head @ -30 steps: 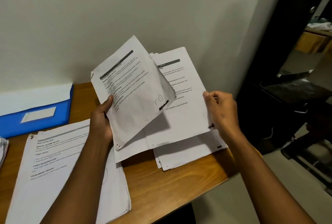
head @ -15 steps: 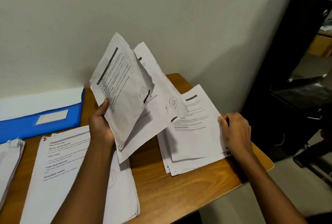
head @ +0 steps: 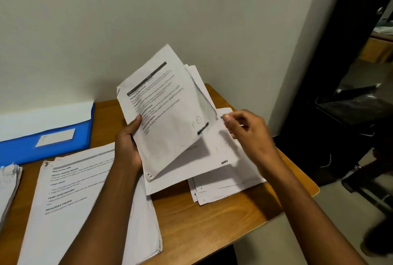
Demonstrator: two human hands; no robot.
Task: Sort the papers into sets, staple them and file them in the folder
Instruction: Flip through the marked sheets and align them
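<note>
Between the two hands, a small sheaf of pages (head: 168, 115) is being held up off the desk (head: 223, 218), tilted, with the left hand (head: 128, 145) gripping its near edge, thumb on the print. The right hand (head: 247, 131) is reaching in beside the sheaf's far edge, thumb and forefinger closing on the corner of a loose sheet (head: 221, 149) underneath. My worry is that the lifted pages are fanning apart, so one could be sliding out of order or dropping onto the pile (head: 229, 181) lying just below the right hand, mixing sets. A light pinch might also be catching two sheets at once.

Readable on the top page: "INITIAL SCENE SETUP", "TASK GOAL", "REQUIRED PROPS", plus a handwritten "F" and a circled 1. Under the left forearm, a bigger stack (head: 80, 201) is showing the same headings. Beyond the left hand, the blue folder (head: 25, 147) is waiting against the wall, its label (head: 55, 139) too faint to read. No stapler is showing.
</note>
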